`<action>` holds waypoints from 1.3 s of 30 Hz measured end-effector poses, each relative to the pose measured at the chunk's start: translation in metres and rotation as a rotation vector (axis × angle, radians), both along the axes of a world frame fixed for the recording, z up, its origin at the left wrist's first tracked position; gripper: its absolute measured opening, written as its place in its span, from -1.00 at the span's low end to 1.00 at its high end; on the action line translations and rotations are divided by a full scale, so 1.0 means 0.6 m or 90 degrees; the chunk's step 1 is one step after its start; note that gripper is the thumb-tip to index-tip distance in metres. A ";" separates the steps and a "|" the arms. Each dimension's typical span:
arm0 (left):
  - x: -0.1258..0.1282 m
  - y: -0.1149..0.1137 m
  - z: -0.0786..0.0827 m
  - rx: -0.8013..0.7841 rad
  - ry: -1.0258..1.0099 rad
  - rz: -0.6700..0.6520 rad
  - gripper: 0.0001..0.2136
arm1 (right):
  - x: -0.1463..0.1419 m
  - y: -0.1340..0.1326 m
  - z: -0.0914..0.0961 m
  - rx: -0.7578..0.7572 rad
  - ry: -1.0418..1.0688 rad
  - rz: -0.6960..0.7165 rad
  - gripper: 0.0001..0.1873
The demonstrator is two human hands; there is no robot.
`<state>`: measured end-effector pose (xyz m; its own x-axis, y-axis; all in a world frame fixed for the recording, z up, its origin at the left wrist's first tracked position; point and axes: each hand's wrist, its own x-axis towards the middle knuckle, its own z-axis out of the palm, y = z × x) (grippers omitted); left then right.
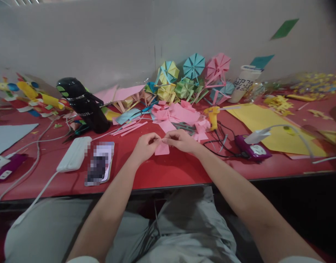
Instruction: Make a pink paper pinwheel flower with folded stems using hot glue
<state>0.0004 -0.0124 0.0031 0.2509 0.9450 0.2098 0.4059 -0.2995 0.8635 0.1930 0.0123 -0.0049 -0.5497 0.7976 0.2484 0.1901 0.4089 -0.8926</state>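
Observation:
A small piece of pink paper (162, 149) is held just above the red tabletop (168, 171). My left hand (145, 145) pinches its upper left side, and my right hand (182, 140) pinches it from the right, thumbs and fingertips nearly meeting. The fingers cover the paper's top edge. Right behind my hands lies a heap of pink paper pieces (181, 113), some folded. Thin pink paper strips (131, 128) rest to the left of the heap.
A phone (100, 164), white power bank (75, 155) and black bottle (86, 109) are on the left. Folded paper umbrellas (194, 67) stand along the wall. Rightward are a yellow glue gun (212, 117), cables, a purple power socket (252, 149), yellow paper sheets (277, 128) and a cup (243, 86).

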 end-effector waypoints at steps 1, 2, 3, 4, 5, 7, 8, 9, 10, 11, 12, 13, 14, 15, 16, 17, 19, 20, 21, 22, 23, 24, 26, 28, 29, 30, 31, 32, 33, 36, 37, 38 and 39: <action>-0.001 0.000 -0.001 0.015 0.013 0.012 -0.82 | 0.000 0.000 0.000 -0.003 -0.001 -0.001 -0.55; -0.001 0.000 -0.002 0.029 0.024 0.025 -0.83 | -0.001 0.000 0.000 -0.005 0.000 -0.002 -0.55; -0.002 0.001 -0.003 0.037 0.031 0.034 -0.83 | -0.001 0.000 -0.001 -0.009 0.000 0.000 -0.56; -0.002 0.002 -0.005 0.037 0.032 0.039 -0.83 | -0.002 0.000 -0.002 -0.018 0.004 0.003 -0.56; -0.003 0.003 -0.006 0.033 0.028 0.040 -0.84 | -0.003 0.001 -0.003 -0.029 0.013 0.006 -0.57; -0.002 0.004 -0.007 0.022 0.010 0.040 -0.84 | -0.004 0.002 -0.006 -0.054 0.037 0.008 -0.59; -0.002 0.004 -0.006 0.018 -0.001 0.039 -0.85 | -0.005 0.003 -0.008 -0.061 0.049 0.007 -0.60; -0.002 0.004 -0.006 0.015 -0.009 0.037 -0.84 | -0.005 0.003 -0.010 -0.062 0.059 0.006 -0.61; -0.001 0.004 -0.005 0.012 -0.012 0.032 -0.83 | -0.004 0.004 -0.011 -0.056 0.065 0.004 -0.62; -0.001 0.004 -0.005 0.010 -0.010 0.025 -0.81 | -0.004 0.005 -0.013 -0.049 0.068 0.005 -0.63; -0.001 0.003 -0.005 0.009 -0.006 0.019 -0.79 | -0.004 0.006 -0.014 -0.045 0.073 0.008 -0.63; -0.001 0.003 -0.006 0.009 0.001 0.017 -0.77 | -0.005 0.007 -0.015 -0.044 0.079 0.013 -0.63; -0.002 0.003 -0.006 0.012 0.009 0.021 -0.75 | -0.005 0.007 -0.016 -0.046 0.085 0.019 -0.63; -0.002 0.004 -0.008 0.018 0.016 0.029 -0.75 | -0.006 0.007 -0.017 -0.050 0.090 0.025 -0.64; -0.003 0.004 -0.009 0.022 0.020 0.038 -0.76 | -0.007 0.006 -0.017 -0.055 0.092 0.031 -0.66; -0.003 0.004 -0.011 0.023 0.023 0.046 -0.77 | -0.007 0.005 -0.016 -0.061 0.092 0.036 -0.67; -0.004 0.005 -0.015 0.014 0.020 0.042 -0.79 | -0.008 0.005 -0.015 -0.074 0.083 0.041 -0.71; -0.004 0.006 -0.017 0.008 0.013 0.035 -0.79 | -0.008 0.005 -0.015 -0.076 0.076 0.037 -0.74; -0.004 0.007 -0.018 0.005 -0.001 0.031 -0.79 | -0.007 0.007 -0.016 -0.071 0.070 0.025 -0.76; -0.005 0.009 -0.020 0.006 -0.021 0.035 -0.78 | -0.006 0.010 -0.017 -0.056 0.069 0.000 -0.78; -0.005 0.011 -0.022 0.009 -0.046 0.052 -0.77 | -0.004 0.014 -0.019 -0.035 0.079 -0.044 -0.79; -0.006 0.013 -0.024 0.014 -0.073 0.080 -0.75 | -0.001 0.019 -0.022 -0.013 0.102 -0.101 -0.79; -0.008 0.019 -0.029 0.026 -0.122 0.152 -0.74 | 0.007 0.033 -0.031 0.011 0.170 -0.215 -0.71; -0.010 0.024 -0.034 0.036 -0.144 0.201 -0.77 | 0.014 0.045 -0.042 -0.003 0.218 -0.268 -0.56; -0.010 0.025 -0.037 0.038 -0.144 0.212 -0.78 | 0.017 0.050 -0.047 -0.016 0.223 -0.267 -0.48; -0.011 0.026 -0.039 0.040 -0.139 0.215 -0.79 | 0.019 0.053 -0.052 -0.027 0.218 -0.258 -0.42; -0.010 0.025 -0.040 0.039 -0.131 0.212 -0.80 | 0.020 0.055 -0.055 -0.031 0.207 -0.250 -0.39; -0.009 0.024 -0.040 0.038 -0.119 0.206 -0.80 | 0.020 0.055 -0.058 -0.028 0.193 -0.244 -0.38; -0.008 0.023 -0.040 0.037 -0.108 0.200 -0.81 | 0.019 0.054 -0.060 -0.015 0.176 -0.242 -0.40; -0.005 0.018 -0.037 0.037 -0.083 0.187 -0.84 | 0.019 0.047 -0.056 0.072 0.085 -0.265 -0.63; -0.005 0.017 -0.036 0.035 -0.077 0.184 -0.85 | 0.022 0.046 -0.052 0.109 0.049 -0.282 -0.71; -0.004 0.016 -0.035 0.034 -0.074 0.179 -0.86 | 0.027 0.046 -0.048 0.147 0.014 -0.304 -0.77; -0.003 0.016 -0.035 0.033 -0.072 0.173 -0.86 | 0.035 0.047 -0.043 0.185 -0.017 -0.330 -0.81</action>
